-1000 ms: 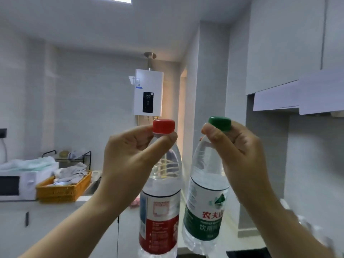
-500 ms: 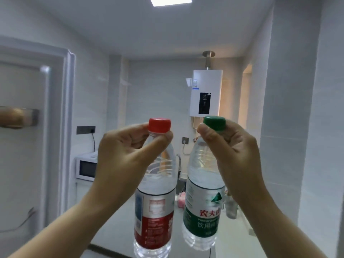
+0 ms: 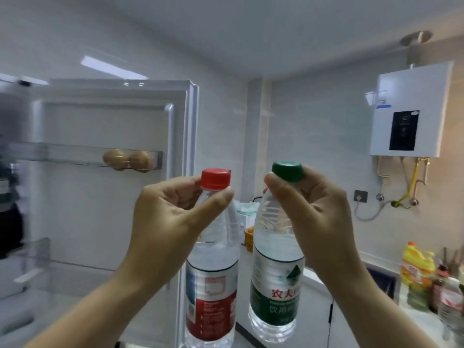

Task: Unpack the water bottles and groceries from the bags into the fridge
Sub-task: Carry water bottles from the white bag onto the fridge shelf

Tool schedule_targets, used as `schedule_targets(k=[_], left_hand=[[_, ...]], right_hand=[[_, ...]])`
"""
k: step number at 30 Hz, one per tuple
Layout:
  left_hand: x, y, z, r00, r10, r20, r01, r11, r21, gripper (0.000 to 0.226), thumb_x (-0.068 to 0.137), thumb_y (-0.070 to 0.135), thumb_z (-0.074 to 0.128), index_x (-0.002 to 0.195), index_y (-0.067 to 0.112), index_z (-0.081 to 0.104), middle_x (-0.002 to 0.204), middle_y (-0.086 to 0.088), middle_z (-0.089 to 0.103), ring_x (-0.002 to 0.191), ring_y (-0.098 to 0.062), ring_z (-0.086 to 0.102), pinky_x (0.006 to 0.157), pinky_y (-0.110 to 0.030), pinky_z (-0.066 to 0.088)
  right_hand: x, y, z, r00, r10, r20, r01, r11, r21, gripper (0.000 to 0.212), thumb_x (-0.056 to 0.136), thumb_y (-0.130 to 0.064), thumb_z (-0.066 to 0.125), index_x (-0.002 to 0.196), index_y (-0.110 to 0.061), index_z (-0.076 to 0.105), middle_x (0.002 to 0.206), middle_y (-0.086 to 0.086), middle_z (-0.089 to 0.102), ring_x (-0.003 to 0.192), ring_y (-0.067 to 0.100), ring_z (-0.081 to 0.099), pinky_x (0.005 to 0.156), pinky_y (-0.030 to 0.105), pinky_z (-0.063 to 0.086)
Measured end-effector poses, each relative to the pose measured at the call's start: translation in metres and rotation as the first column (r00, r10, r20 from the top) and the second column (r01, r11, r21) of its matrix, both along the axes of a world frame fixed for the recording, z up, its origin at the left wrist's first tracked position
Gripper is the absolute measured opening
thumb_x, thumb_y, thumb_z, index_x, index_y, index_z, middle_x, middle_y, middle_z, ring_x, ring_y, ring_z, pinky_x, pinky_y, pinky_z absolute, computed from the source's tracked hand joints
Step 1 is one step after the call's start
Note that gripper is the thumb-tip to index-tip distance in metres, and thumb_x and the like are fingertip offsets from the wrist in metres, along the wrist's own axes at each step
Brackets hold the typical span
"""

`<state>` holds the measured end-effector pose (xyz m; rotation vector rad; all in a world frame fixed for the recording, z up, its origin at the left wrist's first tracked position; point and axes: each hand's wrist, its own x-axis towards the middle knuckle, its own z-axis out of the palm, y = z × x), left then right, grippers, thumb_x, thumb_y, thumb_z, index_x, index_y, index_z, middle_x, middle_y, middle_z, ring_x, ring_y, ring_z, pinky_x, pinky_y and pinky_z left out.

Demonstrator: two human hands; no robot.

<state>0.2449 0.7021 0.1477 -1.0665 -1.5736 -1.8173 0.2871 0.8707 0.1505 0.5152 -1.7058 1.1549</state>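
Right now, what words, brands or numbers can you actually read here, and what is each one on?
"农夫": red characters on the green-capped bottle label, cut off at the curve.
"饮用": pale characters just below, the rest unreadable.
red-capped bottle: print too blurred.
water heater sticker, yellow bottle label: too blurred.

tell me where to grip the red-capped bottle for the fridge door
Likely the neck just below the red cap, from the left, as the left hand pinches it: the red-capped water bottle hangs upright and the neck is its narrowest part.
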Motion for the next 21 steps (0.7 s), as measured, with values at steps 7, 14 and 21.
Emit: schedule_targets(k=[7, 14, 21], left_hand=[[-0.025, -0.051, -0.003, 0.987, 0.161, 0.009, -0.161, 0.987, 0.006, 0.013, 0.071, 0.021, 0.074, 0.084, 0.020, 0.075, 0.076, 0.005, 0.076, 0.071, -0.011, 0.071, 0.064, -0.012, 0.052], [-0.055, -0.125, 0.003, 0.972, 0.234, -0.006, -0.233, 0.972, 0.032, 0.017, 0.073, 0.020, 0.074, 0.089, 0.024, 0.076, 0.088, 0.010, 0.076, 0.086, -0.010, 0.072, 0.077, -0.018, 0.055], [-0.085, -0.213, 0.005, 0.934, 0.355, -0.034, -0.354, 0.935, 0.021, 0.015, 0.070, 0.025, 0.073, 0.085, 0.022, 0.077, 0.082, 0.003, 0.076, 0.081, -0.017, 0.071, 0.074, -0.017, 0.054]], right_hand=[[-0.051, -0.044, -0.002, 0.989, 0.150, -0.022, -0.150, 0.989, -0.010, 0.009, 0.086, -0.030, 0.067, 0.091, -0.024, 0.070, 0.080, -0.003, 0.072, 0.077, 0.012, 0.068, 0.072, 0.025, 0.053], [-0.101, -0.118, 0.005, 0.949, 0.309, -0.061, -0.309, 0.951, 0.013, 0.006, 0.086, -0.025, 0.066, 0.090, -0.023, 0.070, 0.078, -0.014, 0.071, 0.077, 0.004, 0.067, 0.071, 0.017, 0.049], [-0.158, -0.202, 0.004, 0.940, 0.339, -0.044, -0.339, 0.941, 0.008, 0.019, 0.088, -0.030, 0.066, 0.102, -0.017, 0.072, 0.097, -0.002, 0.073, 0.095, 0.014, 0.068, 0.083, 0.036, 0.055]])
